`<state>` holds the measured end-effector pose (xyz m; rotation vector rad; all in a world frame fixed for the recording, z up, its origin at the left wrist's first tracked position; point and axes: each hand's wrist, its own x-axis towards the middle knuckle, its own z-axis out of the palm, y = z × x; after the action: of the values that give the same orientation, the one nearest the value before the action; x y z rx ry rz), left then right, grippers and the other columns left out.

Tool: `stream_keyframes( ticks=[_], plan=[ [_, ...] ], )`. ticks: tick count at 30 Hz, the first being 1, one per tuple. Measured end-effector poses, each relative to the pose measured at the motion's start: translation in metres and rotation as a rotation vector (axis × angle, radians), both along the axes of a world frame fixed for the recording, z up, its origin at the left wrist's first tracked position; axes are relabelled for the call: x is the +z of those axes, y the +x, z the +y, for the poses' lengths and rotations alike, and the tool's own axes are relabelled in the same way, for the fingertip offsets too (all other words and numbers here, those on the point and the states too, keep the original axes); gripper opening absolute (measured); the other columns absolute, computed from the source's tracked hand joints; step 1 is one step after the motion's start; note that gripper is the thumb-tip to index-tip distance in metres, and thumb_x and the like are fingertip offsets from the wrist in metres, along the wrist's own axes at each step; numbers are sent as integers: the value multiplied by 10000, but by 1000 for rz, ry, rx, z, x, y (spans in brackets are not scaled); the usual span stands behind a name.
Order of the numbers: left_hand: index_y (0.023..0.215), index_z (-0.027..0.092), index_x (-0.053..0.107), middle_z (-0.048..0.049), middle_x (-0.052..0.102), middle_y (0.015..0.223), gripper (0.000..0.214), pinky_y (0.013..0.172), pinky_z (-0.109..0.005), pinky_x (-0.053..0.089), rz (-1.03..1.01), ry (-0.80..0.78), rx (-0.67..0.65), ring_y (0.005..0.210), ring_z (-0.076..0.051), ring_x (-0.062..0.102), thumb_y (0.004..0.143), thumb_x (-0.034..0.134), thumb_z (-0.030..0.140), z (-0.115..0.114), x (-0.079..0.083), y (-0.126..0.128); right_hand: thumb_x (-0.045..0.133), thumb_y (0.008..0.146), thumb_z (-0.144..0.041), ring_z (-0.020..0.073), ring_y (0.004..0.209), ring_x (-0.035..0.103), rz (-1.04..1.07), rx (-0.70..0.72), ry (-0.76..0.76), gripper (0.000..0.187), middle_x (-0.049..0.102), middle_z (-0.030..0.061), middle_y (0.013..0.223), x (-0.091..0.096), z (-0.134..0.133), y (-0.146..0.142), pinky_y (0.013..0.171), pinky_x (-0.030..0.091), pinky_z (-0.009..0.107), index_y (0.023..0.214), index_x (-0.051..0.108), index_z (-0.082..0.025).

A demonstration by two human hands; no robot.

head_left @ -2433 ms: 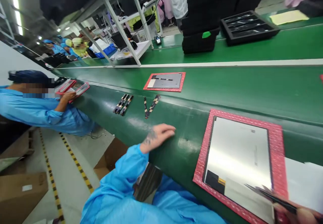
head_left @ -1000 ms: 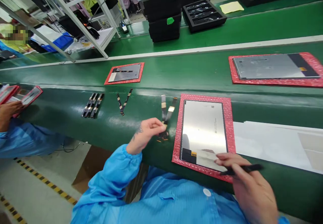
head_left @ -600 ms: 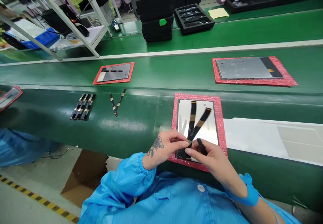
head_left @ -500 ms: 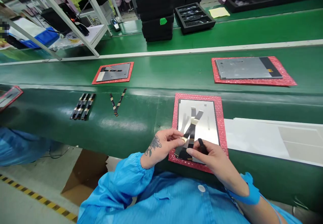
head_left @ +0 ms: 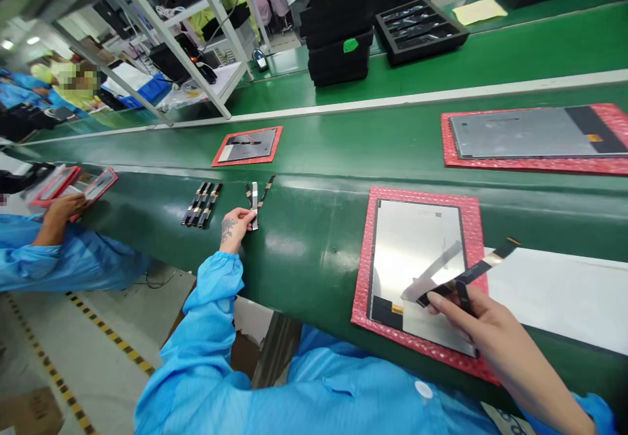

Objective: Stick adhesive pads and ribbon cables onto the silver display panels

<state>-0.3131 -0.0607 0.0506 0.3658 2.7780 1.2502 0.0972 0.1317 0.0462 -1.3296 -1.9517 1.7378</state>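
Note:
My left hand pinches a narrow flex ribbon cable upright on the green conveyor belt, touching or just above a loose V of similar cables. Close to its left lies a row of several black-and-gold flex cables. My right hand grips a black flex cable with gold bands and a short black tool, above a mirror-like display panel. That panel rests on a red foam mat.
Two more panels lie on red mats further along the belt. A white sheet lies right of the near mat. A co-worker's hand rests by red-framed items at left. Black stacked cases and a parts tray sit behind.
My hands were together over the near panel, handling two flex cables. My left hand has moved left to the cable row with one cable, and my right hand holds the other over the panel.

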Motion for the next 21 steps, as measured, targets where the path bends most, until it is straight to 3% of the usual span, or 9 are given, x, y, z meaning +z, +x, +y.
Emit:
stream_keyframes(
  ticks=[3, 5, 6, 9, 11, 13, 15, 21],
  plan=[
    [661, 218, 593, -14, 598, 714, 206, 719, -320, 522, 133, -50, -25, 739, -208, 602, 763, 735, 327, 0, -4, 22, 643, 775, -687, 213, 536, 537, -43, 131, -27, 465, 618, 25, 574, -1, 5, 2, 499, 458, 341, 713, 724, -233],
    [729, 216, 637, -36, 629, 821, 145, 811, -335, 523, 211, -55, -136, 838, -219, 614, 828, 688, 309, 5, -8, 57, 618, 801, -630, 246, 618, 603, -60, 203, -10, 421, 690, 46, 664, -2, 9, 0, 564, 490, 368, 773, 733, -226],
    [760, 216, 664, -36, 638, 832, 137, 821, -328, 524, 242, -49, -239, 841, -212, 618, 863, 669, 307, 8, -11, 81, 614, 807, -599, 270, 691, 642, -63, 230, 9, 391, 727, 60, 741, -3, 11, -2, 614, 512, 388, 804, 729, -226],
    [907, 207, 734, -46, 676, 846, 242, 738, -293, 537, 434, 19, -877, 791, -178, 636, 1014, 533, 291, 18, -24, 166, 602, 842, -505, 291, 789, 672, -79, 322, 109, 285, 733, 64, 835, -7, 15, -10, 702, 539, 422, 819, 691, -235],
    [1078, 191, 737, -56, 687, 880, 267, 719, -306, 545, 492, 71, -1097, 810, -185, 646, 1045, 488, 283, 25, -32, 216, 590, 880, -416, 269, 776, 659, -85, 385, 202, 217, 681, 47, 813, -10, 16, -14, 709, 544, 412, 773, 667, -244],
    [1145, 172, 720, -67, 676, 878, 305, 693, -320, 543, 522, 78, -1128, 808, -197, 638, 1055, 456, 294, 30, -40, 250, 593, 901, -326, 251, 816, 659, -90, 427, 281, 184, 648, 49, 870, -13, 14, -17, 722, 552, 390, 748, 655, -244],
    [1142, 157, 717, -72, 661, 866, 318, 670, -325, 528, 556, 52, -1103, 788, -202, 620, 1054, 443, 292, 33, -45, 264, 606, 908, -262, 239, 867, 664, -113, 441, 341, 176, 631, 58, 956, -15, 12, -17, 738, 558, 367, 738, 644, -237],
    [1114, 156, 730, -56, 644, 836, 253, 671, -313, 498, 616, 57, -1087, 779, -191, 590, 1029, 507, 238, 29, -50, 262, 585, 937, -197, 221, 811, 660, -220, 470, 433, 237, 604, 58, 963, -17, 4, -17, 707, 565, 360, 703, 586, -233]
  ],
)
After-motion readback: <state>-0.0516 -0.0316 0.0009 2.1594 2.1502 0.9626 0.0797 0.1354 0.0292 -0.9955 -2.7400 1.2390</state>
